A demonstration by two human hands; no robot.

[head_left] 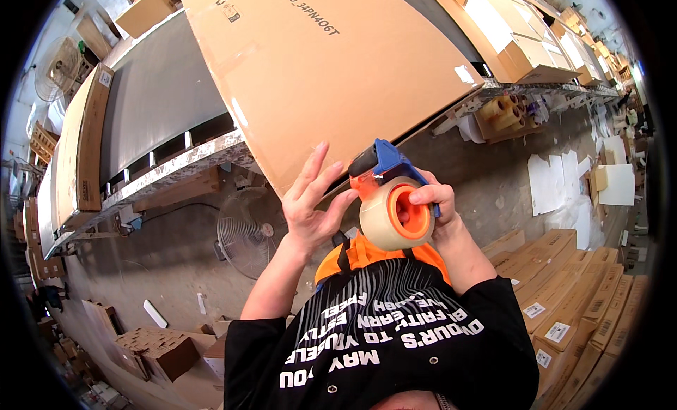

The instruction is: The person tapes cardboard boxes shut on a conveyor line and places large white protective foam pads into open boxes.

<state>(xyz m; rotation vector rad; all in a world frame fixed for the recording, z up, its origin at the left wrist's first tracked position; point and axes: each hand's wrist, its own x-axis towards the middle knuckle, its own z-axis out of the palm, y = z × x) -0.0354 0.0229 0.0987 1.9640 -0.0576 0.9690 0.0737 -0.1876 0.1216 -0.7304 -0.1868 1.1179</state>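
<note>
Broadly, the far part of the scene is crossed by a long dark surface [162, 92], run from left to right on a scuffed metal frame. On it a large cardboard box [331, 78] is laid, its near edge pushed out past the frame; printed marks are borne on its upper face. At the near right, long flat cartons [564, 304] are stacked in rows. A round floor fan [240, 237] is stood on the near side of the frame, left of the hands. Just off the box's near edge, a blue and orange tape dispenser [395, 159] is held in the right grip [438, 202], which is closed around it, the thumb laid over the roll's side. The left grip [314, 205] is spread, its fingers raised by the box's near corner (whether cardboard is touched cannot be told). In the dispenser, a tan tape roll [377, 226] is carried on an orange hub [419, 216].
</note>
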